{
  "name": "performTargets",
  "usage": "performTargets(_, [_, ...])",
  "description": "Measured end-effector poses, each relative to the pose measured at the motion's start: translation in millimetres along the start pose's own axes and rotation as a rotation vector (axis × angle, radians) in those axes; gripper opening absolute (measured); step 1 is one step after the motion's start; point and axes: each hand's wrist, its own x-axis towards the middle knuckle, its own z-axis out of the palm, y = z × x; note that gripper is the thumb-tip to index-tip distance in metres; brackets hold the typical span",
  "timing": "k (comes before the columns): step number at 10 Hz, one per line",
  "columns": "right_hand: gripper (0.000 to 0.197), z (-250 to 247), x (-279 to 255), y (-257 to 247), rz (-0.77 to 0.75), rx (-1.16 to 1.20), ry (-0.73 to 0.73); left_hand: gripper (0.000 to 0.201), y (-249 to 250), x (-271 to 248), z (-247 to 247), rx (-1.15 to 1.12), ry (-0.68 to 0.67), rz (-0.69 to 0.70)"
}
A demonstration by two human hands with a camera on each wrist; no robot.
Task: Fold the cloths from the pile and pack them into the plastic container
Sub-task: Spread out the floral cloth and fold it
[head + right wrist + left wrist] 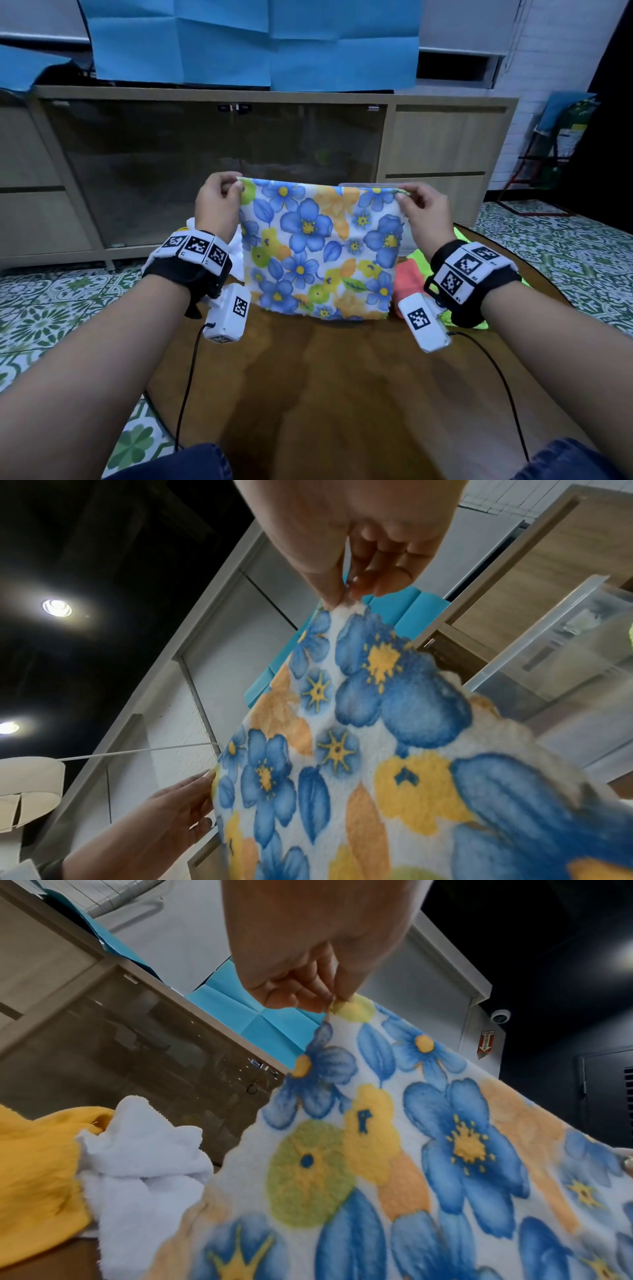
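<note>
A white cloth printed with blue and yellow flowers (pixel 318 246) hangs upright over the wooden table, spread flat between both hands. My left hand (pixel 219 202) pinches its top left corner (pixel 342 1005). My right hand (pixel 423 209) pinches the top right corner (pixel 346 607). The cloth's lower edge reaches the table top. A clear plastic container (pixel 561 647) stands behind the cloth on the right; only its rim (pixel 368 185) peeks over the cloth in the head view. A pile with a yellow cloth (pixel 37 1175) and a white cloth (pixel 143 1167) lies to the left.
Pink (pixel 409 277) and neon yellow-green (pixel 419 258) cloths lie on the table by my right wrist. The round wooden table (pixel 335 387) stretches toward me. A long wooden cabinet with glass doors (pixel 212 164) stands behind, on a green patterned tiled floor (pixel 41 308).
</note>
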Motion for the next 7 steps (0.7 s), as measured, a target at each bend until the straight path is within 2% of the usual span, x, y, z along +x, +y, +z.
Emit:
performTargets(2, [0.015,0.3,2.9,6.0,-0.012,-0.088,0.004,0.019,-8.6,-2.7,-0.9,0.046,-0.074,0.007])
performTargets(3, [0.016,1.3,3.9,-2.8,0.031,-0.004,-0.016,0.013,-0.3,-4.4,1.9,-0.079,-0.092,-0.032])
performTargets(4, [0.028,-1.2,5.6,-6.4,0.105,0.16,0.017,0.021,6.9,-5.2,2.6,-0.276,-0.214,-0.159])
performTargets(5, [0.015,-5.4,-3.0,-2.8,0.281,0.099,-0.149,0.027,10.5,-18.5,-2.4,-0.292,-0.489,-0.368])
performTargets(6, [0.011,-3.5,-32.5,18.5,0.521,-0.295,-0.724,0.025,-11.0,-43.7,-4.3,0.266,-0.855,-0.471])
performTargets(7, [0.018,-0.9,-70.5,30.7,0.33,-1.07,-1.277,0.016,-48.7,-60.5,-3.9,0.698,-1.199,-0.657])
